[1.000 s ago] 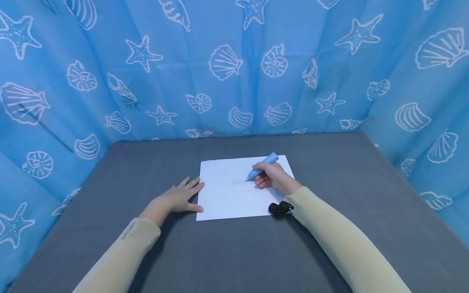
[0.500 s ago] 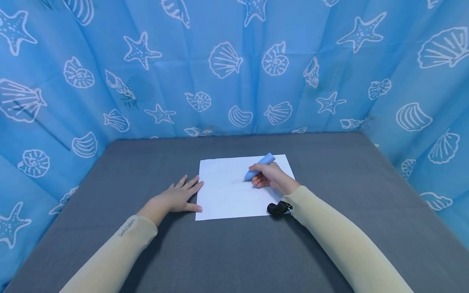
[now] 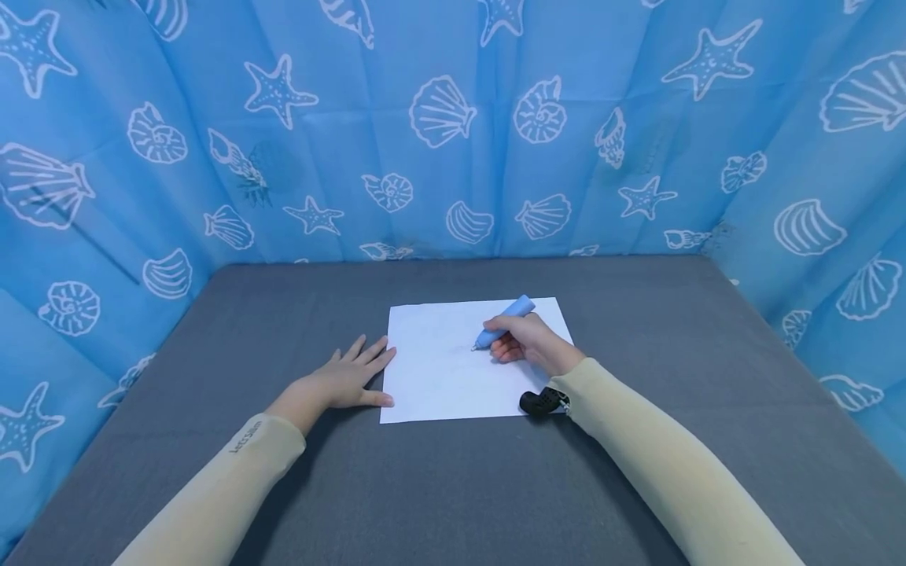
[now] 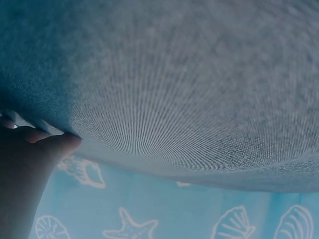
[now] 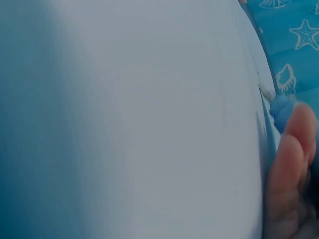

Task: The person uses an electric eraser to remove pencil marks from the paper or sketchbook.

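A white sheet of paper [image 3: 425,385] lies on the grey cloth, seen in the head view. My right hand [image 3: 527,342] grips a thick light-blue pen [image 3: 520,306], slanted with its thin tip down at the middle of the sheet. Whether the tip touches the paper I cannot tell. In the right wrist view, curled fingers [image 5: 286,164] and part of the blue pen [image 5: 283,112] show at the right edge. Flat and spread, my left hand [image 3: 340,383] rests at the sheet's left edge, fingertips and thumb on it. Any marks on the paper are too faint to make out.
The grey cloth-covered table [image 3: 453,487] spreads around the sheet. A blue curtain [image 3: 467,157] with white shells and starfish stands behind it and along both sides. A black device [image 3: 541,402] sits at the right cuff, over the sheet's lower right corner.
The right hand and pen tip have shifted very slightly left over the sheet. The left hand stays on the paper's edge; the head view has moved a little.
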Available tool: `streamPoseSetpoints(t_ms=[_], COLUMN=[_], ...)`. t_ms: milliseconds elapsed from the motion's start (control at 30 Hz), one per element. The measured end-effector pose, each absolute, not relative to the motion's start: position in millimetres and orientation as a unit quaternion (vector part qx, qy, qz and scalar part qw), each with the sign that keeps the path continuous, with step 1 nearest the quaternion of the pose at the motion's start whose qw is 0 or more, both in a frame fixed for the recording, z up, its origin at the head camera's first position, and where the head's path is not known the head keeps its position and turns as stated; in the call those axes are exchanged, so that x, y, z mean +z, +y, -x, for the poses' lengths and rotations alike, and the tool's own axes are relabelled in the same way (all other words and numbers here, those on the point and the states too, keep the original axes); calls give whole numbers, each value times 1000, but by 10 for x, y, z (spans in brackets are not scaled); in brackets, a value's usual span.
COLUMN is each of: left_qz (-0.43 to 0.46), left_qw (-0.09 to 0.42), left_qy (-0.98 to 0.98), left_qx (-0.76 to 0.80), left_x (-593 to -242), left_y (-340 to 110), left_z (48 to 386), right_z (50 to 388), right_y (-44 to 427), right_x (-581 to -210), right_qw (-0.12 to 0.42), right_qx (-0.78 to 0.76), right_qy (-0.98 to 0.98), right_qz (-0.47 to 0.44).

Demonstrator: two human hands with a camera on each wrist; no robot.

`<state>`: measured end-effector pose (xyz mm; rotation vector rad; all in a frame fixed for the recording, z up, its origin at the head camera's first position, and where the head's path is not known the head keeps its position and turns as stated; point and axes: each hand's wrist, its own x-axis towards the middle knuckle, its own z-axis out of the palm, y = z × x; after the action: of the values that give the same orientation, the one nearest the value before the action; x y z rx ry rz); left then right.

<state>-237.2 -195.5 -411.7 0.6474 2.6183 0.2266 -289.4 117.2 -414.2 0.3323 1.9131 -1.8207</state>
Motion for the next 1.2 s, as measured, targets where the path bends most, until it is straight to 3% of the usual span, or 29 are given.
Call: streamPoseSetpoints(t_ms=[1200], left_qz=[-232], left_qw=[222], left_qy=[943], left_qx=[85], left_x=[-4091], left_y=[-1937], left_z=[2353], right_z=[2887], right_y=[1169], right_x=[-4128], right_qw=[235], right_qx=[-664], right_qy=[697], right_qz=[-134])
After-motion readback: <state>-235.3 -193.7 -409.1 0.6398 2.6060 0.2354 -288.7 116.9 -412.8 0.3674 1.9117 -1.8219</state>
